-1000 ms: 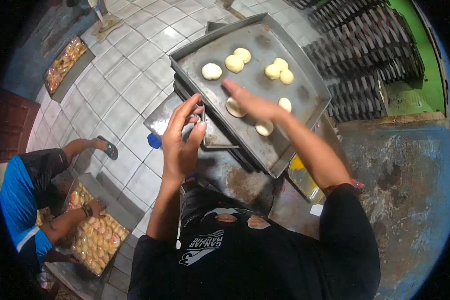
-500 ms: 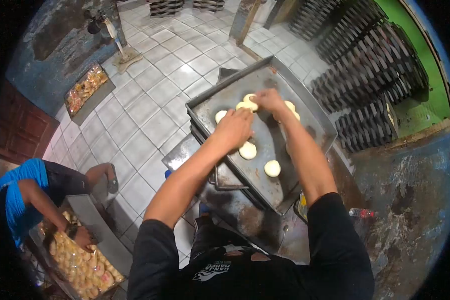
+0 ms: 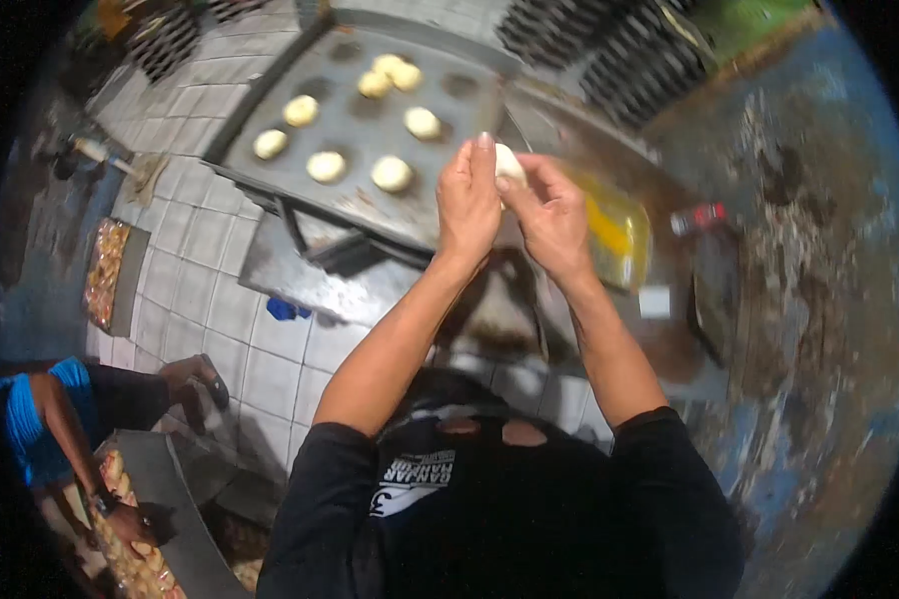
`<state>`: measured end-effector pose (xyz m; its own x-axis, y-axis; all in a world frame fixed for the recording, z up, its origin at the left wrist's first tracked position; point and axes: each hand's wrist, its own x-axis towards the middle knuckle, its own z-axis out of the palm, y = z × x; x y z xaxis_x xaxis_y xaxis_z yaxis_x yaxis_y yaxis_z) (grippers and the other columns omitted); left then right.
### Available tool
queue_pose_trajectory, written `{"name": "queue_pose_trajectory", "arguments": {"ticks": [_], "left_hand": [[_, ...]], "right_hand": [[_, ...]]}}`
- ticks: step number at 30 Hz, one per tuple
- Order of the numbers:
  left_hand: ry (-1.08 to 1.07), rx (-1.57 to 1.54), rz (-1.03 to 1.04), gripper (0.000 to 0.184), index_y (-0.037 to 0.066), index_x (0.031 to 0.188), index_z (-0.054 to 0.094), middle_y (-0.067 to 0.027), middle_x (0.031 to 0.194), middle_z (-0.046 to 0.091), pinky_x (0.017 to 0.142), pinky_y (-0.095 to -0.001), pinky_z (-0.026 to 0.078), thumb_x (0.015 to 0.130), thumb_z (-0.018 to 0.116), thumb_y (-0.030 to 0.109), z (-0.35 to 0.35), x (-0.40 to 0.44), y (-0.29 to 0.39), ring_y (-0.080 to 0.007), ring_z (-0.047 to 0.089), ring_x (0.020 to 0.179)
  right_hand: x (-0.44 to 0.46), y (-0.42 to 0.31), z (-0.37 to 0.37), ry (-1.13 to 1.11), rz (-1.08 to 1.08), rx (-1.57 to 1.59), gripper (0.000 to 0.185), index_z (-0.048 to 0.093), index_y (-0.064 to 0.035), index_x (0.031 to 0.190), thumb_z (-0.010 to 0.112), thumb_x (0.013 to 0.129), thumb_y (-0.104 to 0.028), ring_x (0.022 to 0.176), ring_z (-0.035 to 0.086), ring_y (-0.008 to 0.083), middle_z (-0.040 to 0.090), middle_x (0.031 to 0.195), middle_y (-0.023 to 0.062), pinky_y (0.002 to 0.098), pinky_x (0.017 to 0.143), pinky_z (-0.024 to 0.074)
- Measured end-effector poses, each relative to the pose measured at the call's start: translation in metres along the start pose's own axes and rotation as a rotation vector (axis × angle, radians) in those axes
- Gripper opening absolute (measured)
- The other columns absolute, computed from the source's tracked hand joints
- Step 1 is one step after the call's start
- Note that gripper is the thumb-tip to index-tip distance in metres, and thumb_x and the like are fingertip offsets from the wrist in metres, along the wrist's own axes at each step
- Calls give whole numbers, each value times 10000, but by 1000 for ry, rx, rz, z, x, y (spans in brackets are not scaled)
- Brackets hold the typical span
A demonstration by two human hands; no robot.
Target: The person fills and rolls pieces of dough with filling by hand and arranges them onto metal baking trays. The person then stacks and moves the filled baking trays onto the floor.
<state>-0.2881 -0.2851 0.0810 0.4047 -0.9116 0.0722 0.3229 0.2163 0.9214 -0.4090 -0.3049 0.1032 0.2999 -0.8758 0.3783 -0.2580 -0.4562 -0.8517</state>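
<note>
A pale dough ball is held up between my two hands, just off the tray's right corner. My right hand is closed on it, thumb across its near side. My left hand presses against it from the left with fingers upright and together, covering part of it. Beyond them lies a dark metal tray with several round dough balls set apart, such as this dough ball nearest the hands. A few others touch in a small cluster near the far side.
Right of my hands sits a clear container with something yellow inside. A bottle with a red cap and a small white square are nearby. At lower left, another person's hand reaches into a box of bread pieces.
My hands have left the tray and come to the right, now with a dough ball between them. The view has turned, so the tray appears farther up and left.
</note>
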Motion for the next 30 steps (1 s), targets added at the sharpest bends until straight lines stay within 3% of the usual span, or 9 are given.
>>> {"name": "queue_pose_trajectory", "arguments": {"ticks": [4, 9, 12, 14, 16, 19, 22, 27, 30], "left_hand": [[-68, 22, -103, 373, 41, 881, 605, -15, 798, 611, 620, -280, 432, 1091, 467, 317, 71, -84, -67, -85, 543, 705], [-209, 106, -216, 446, 32, 960, 623, -48, 903, 638, 596, -296, 447, 1070, 478, 439, 111, -164, -116, -104, 568, 788], [-136, 79, -478, 382, 9, 1194, 592, -110, 1123, 648, 831, -316, 479, 1057, 512, 356, 89, -220, -160, -148, 593, 992], [-337, 448, -604, 425, 14, 1366, 545, -138, 1317, 614, 994, -328, 467, 1032, 561, 276, 40, -251, -220, -178, 580, 1155], [-491, 480, -348, 396, 32, 1356, 564, -108, 1281, 642, 983, -327, 477, 1005, 593, 213, 19, -293, -231, -186, 601, 1143], [-325, 357, -702, 394, 50, 1361, 573, -90, 1254, 659, 997, -315, 476, 985, 615, 157, 7, -304, -216, -173, 616, 1148], [-272, 285, -575, 295, 60, 1247, 641, -55, 1210, 676, 940, -294, 497, 958, 598, 96, 0, -275, -218, -145, 645, 1054], [-268, 404, -332, 975, 70, 1551, 229, -85, 1192, 629, 956, -305, 520, 752, 759, -109, 17, -196, -196, -178, 640, 1088], [-251, 440, -304, 726, 44, 1395, 437, -75, 1174, 648, 962, -294, 510, 763, 774, -76, 13, -144, -200, -156, 644, 1077]], "right_hand": [[-107, 35, -76, 21, 458, 382, 289, 659, 7, 1190, 721, 937, -118, 890, 622, 93, 693, 1074, 30, 257, 779, 505], [-203, 50, -146, 57, 481, 687, 263, 644, 35, 1207, 672, 966, -65, 949, 655, 104, 709, 1072, 63, 252, 853, 510], [-246, 79, -155, 287, 396, 442, 247, 660, 31, 1179, 651, 989, -127, 937, 668, 128, 725, 1043, 99, 259, 830, 515], [-282, 93, -149, 39, 693, -152, 272, 675, -18, 1160, 689, 947, -187, 990, 678, 214, 717, 1087, 127, 330, 890, 512], [-331, 148, -110, -172, -174, -509, 207, 696, -46, 1039, 709, 896, -195, 1029, 654, 286, 687, 1000, 117, 379, 913, 501], [-307, 123, -113, -238, 59, -218, 206, 701, -53, 1014, 725, 863, -191, 1070, 633, 295, 684, 1027, 115, 401, 908, 498], [-274, 200, -116, -33, 524, -62, 249, 682, -21, 1001, 707, 879, -237, 1028, 629, 370, 677, 1019, 161, 455, 918, 491], [-267, 280, -89, -260, 373, -685, 214, 627, 11, 1016, 621, 932, -186, 965, 649, 415, 665, 996, 235, 505, 838, 518], [-221, 259, -99, -280, 439, -506, 172, 626, -6, 1014, 580, 944, -156, 920, 646, 450, 658, 961, 263, 526, 811, 519]]}}
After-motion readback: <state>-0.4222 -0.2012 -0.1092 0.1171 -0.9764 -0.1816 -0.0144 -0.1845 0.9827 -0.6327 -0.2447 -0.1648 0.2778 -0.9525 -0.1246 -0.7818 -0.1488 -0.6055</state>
